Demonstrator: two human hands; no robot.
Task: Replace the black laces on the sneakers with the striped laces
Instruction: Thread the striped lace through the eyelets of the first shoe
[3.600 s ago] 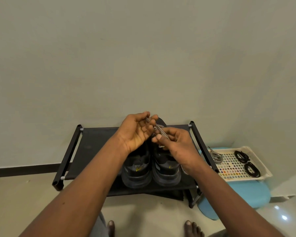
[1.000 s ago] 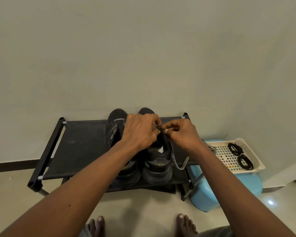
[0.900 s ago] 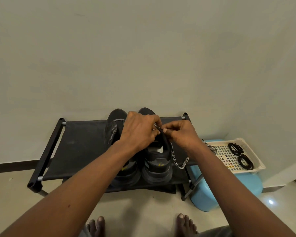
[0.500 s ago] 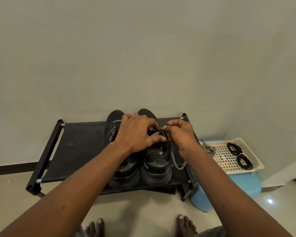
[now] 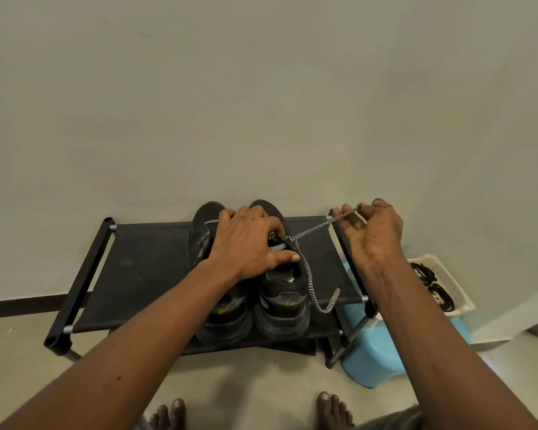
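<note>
Striped lace (image 5: 311, 231): threaded at right sneaker (image 5: 281, 302) on shoe rack (image 5: 143, 268), centre frame. One end is pinched taut by fingers of right hand (image 5: 374, 238); the other end hangs loose. The sneaker is gripped by curled fingers of left hand (image 5: 249, 247). Risk: lace overdrawn, short end lost through eyelet.

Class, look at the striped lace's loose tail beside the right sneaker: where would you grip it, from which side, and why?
Pinch the striped lace near its upturned tip, coming from the right. That tail curls clear of the right sneaker over the rack fabric, while the left hand covers the sneaker's other side.
</note>
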